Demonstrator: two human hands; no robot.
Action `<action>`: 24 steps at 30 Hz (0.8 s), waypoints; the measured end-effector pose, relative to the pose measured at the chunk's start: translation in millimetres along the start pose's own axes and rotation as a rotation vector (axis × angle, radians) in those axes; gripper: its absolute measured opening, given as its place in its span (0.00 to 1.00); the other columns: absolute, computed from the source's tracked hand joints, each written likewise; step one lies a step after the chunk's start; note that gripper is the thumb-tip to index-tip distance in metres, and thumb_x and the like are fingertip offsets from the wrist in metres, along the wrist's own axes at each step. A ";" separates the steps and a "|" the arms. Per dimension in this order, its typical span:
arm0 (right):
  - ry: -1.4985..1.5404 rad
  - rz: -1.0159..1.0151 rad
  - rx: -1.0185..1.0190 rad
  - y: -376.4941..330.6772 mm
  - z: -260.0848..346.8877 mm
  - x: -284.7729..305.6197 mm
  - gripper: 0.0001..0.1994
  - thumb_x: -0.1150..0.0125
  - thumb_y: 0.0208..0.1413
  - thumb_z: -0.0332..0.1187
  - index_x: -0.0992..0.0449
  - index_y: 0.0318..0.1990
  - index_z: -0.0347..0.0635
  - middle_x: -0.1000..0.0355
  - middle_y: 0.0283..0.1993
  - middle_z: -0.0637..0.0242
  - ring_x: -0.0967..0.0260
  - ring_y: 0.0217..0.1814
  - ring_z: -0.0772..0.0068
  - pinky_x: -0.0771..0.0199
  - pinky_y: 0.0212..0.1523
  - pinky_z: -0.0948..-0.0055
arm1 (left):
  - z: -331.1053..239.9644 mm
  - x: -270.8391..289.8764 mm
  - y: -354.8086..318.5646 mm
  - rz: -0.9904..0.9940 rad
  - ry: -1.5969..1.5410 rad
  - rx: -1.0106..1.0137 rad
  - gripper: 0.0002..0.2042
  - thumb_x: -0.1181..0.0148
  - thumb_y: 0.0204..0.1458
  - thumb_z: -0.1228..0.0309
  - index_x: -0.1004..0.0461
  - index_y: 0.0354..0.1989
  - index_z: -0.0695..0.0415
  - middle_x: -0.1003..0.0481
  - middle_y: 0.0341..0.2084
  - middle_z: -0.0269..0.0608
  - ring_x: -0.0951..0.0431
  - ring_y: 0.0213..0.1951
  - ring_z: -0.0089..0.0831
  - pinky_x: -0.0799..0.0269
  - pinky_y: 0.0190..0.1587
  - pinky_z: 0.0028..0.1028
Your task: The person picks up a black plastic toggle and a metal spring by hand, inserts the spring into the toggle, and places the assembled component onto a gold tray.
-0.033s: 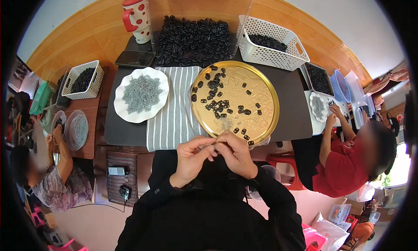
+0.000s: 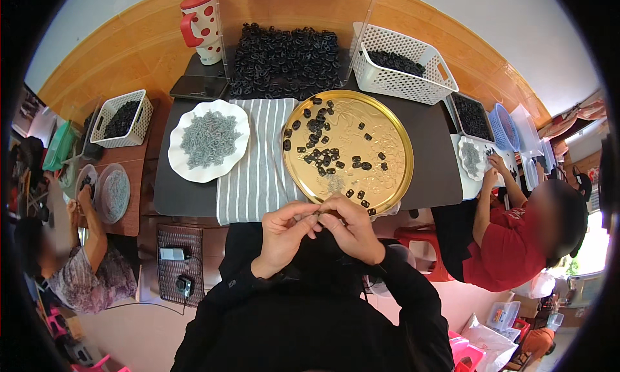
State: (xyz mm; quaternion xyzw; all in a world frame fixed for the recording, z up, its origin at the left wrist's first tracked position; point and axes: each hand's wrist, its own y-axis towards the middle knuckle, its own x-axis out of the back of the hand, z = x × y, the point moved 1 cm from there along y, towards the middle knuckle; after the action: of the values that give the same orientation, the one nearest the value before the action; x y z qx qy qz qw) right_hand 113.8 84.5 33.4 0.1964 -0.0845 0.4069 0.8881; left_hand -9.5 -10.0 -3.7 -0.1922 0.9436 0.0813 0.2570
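By the gold tray (image 2: 391,130), left hand (image 2: 284,235) touches right hand (image 2: 351,230).

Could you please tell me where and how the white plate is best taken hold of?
Probably by the wavy rim, left hand on its left and right hand on its right, from the near side: the plate sits flat, the grey heap leaves the rim bare, and a dark slab lies just behind.
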 end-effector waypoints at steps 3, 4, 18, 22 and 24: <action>-0.225 -0.031 -0.003 6.3 -1.6 29.7 0.06 0.43 0.51 0.23 0.29 0.37 0.34 0.34 0.29 0.59 0.34 0.28 0.64 0.34 0.30 0.73 | 0.6 6.2 1.2 0.002 -0.028 0.048 0.10 0.45 0.52 0.84 0.24 0.43 0.65 0.26 0.33 0.42 0.23 0.30 0.25 0.29 0.27 0.17; -0.313 -0.075 -0.010 12.1 1.6 43.3 0.06 0.43 0.51 0.23 0.28 0.37 0.35 0.33 0.28 0.58 0.33 0.29 0.63 0.34 0.31 0.71 | 1.8 9.2 1.1 0.002 -0.016 0.037 0.11 0.46 0.52 0.84 0.24 0.43 0.65 0.26 0.33 0.42 0.23 0.30 0.25 0.29 0.27 0.18; -0.894 0.130 0.027 45.6 -45.2 95.4 0.06 0.41 0.43 0.26 0.25 0.31 0.36 0.34 0.30 0.53 0.32 0.34 0.48 0.32 0.34 0.58 | 1.3 20.9 3.4 -0.049 -0.069 0.074 0.09 0.46 0.52 0.83 0.25 0.42 0.67 0.24 0.31 0.41 0.23 0.29 0.24 0.30 0.28 0.18; -0.902 0.159 0.052 43.4 -50.0 95.9 0.05 0.43 0.44 0.26 0.27 0.29 0.34 0.35 0.29 0.52 0.32 0.32 0.47 0.32 0.32 0.56 | 4.5 19.1 2.0 -0.033 -0.064 0.088 0.09 0.46 0.52 0.83 0.25 0.42 0.67 0.24 0.30 0.42 0.23 0.29 0.24 0.29 0.28 0.18; -0.936 0.153 0.058 39.8 -55.4 98.3 0.05 0.43 0.45 0.26 0.28 0.30 0.33 0.35 0.29 0.51 0.32 0.32 0.47 0.32 0.32 0.56 | 4.7 17.2 1.9 -0.019 -0.058 0.095 0.10 0.46 0.52 0.83 0.25 0.42 0.67 0.24 0.31 0.41 0.23 0.29 0.25 0.29 0.28 0.18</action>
State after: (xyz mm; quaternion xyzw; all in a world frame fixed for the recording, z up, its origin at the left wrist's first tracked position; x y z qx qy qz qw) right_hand 147.5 198.9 24.6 0.3765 -0.4783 0.3413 0.7162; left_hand -21.9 -12.6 -16.5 -0.1864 0.9367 0.0394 0.2938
